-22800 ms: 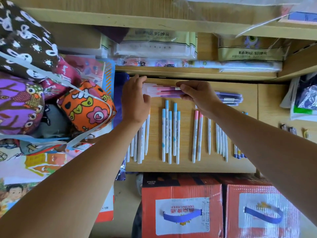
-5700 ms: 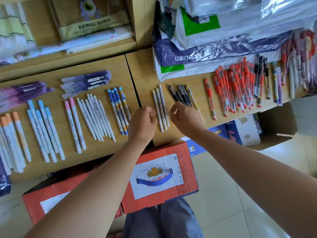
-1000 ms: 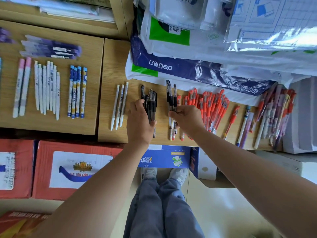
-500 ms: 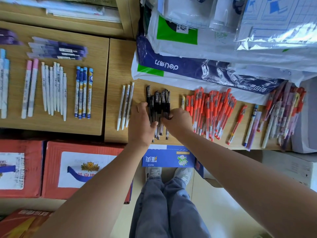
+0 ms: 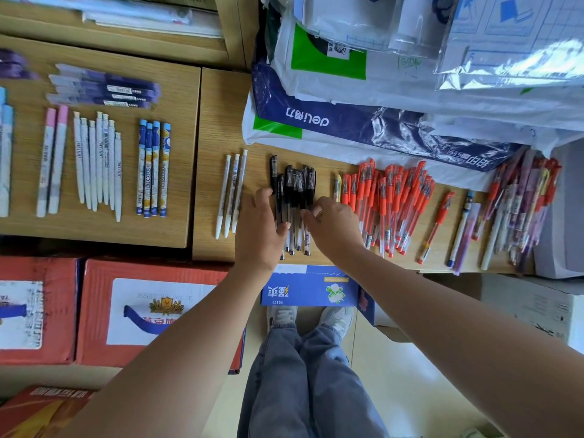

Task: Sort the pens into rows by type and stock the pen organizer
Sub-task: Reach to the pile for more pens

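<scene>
While black pens (image 5: 292, 188) lie bunched, left fingers (image 5: 264, 197) relaxed alongside, right fingers (image 5: 311, 213) curled on them

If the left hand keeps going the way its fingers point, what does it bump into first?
Most likely the black pens: the left hand points away from the person, fingers against that bundle's left side. Beyond them lies the blue and white deli bag, though depth is hard to judge.

Single head-worn wide view, steeply down onto nearby shelf (image 5: 221, 121); left edge seemingly soft
</scene>
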The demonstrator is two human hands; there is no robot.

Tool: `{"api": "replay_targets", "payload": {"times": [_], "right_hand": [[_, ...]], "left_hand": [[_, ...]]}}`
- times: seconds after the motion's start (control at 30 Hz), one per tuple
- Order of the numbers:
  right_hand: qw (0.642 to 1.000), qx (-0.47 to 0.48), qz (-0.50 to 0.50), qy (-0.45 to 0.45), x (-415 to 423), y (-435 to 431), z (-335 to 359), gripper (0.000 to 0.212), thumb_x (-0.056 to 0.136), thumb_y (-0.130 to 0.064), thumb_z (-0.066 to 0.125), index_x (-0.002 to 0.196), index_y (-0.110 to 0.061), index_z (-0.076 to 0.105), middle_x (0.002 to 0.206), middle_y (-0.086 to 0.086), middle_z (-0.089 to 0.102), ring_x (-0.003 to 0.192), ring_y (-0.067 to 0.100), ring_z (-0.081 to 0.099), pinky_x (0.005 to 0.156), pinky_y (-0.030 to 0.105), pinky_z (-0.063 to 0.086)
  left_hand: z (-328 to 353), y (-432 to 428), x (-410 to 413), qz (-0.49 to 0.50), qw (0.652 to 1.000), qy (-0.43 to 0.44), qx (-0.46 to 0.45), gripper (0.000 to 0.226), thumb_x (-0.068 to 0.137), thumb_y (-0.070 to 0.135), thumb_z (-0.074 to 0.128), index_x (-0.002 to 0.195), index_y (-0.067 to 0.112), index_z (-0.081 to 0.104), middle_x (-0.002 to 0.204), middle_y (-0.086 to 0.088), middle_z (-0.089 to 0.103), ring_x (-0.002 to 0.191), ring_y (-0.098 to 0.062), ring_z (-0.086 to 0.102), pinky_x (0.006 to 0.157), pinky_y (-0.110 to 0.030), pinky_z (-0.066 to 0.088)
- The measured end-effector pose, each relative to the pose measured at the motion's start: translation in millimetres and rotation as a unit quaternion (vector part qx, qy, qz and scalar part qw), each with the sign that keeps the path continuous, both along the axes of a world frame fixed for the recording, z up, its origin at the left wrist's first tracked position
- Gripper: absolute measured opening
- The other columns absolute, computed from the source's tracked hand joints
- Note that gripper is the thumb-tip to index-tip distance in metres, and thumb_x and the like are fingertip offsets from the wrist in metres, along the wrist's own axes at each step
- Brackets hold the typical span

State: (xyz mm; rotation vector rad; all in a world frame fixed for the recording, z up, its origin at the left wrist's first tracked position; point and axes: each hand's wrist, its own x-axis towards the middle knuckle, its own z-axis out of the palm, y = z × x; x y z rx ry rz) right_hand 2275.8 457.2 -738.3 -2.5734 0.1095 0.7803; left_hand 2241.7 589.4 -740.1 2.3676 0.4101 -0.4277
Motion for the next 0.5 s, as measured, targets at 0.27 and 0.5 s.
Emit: {"api": "replay_targets", "payload": {"times": [0.27,0.5], "right_hand": [[0.998,0.031,-0.032,-0.039,1.1,1.5,-2.0,0.023,0.096,-0.017,0.049,0.117,-0.008,0.048,0.099,0.007,0.059,0.082,0.019,0.055,0.067,0.025,0.037],[0.996,0.058,-0.061,-0.023,3.8,-3.8,-6.0,0.02,0.094,-0.021,0.057,0.11,-0.01,0.055,0.089,0.0,0.062,0.073,0.013,0.057,0.054,0.015,0.036]], "left_hand": [[0.0,2.6,-0.5,-0.012,1.0,0.004,0.01,0.06,0.085,0.021,0.07,0.135,0.009,0.039,0.132,-0.012,0.046,0.11,-0.023,0.056,0.091,-0.026,0.044],[2.2,2.4,1.0,-0.025,0.999,0.014,0.034,0.062,0.085,0.026,0.07,0.134,0.008,0.038,0.133,-0.012,0.045,0.108,-0.027,0.059,0.086,-0.032,0.049]]}}
